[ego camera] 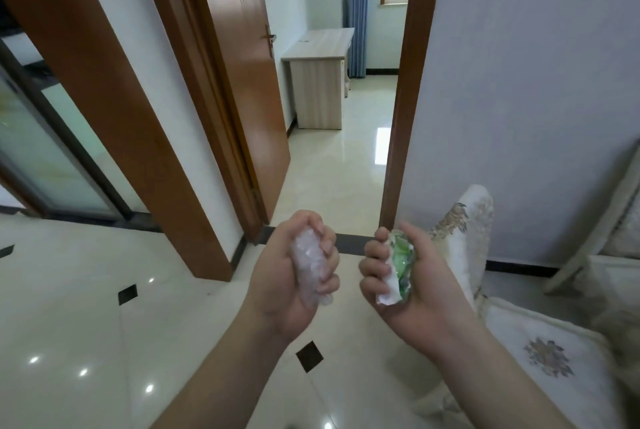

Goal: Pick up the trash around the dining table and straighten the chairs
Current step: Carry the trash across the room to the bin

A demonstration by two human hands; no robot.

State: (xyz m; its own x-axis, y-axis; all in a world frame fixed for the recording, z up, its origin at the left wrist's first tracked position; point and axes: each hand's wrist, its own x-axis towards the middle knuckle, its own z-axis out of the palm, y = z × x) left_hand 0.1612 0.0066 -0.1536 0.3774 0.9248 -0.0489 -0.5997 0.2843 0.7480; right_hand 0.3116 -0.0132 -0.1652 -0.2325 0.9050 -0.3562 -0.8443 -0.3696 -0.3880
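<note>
My left hand (281, 283) is closed around a crumpled wad of clear plastic wrap (309, 267), held at chest height over the floor. Beside it, a little to the right and apart from it, my right hand (415, 284) grips a crumpled green and white wrapper (398, 267). Both palms face inward toward each other. No dining table or dining chair is in view.
Ahead is an open doorway (346, 165) with a brown wooden door (242, 47) swung to the left; a light wooden desk (318, 82) stands in the room beyond. A cream patterned sofa (540, 349) is at the right. Glossy tiled floor (86, 324) spreads left, toward a glass sliding door (41, 158).
</note>
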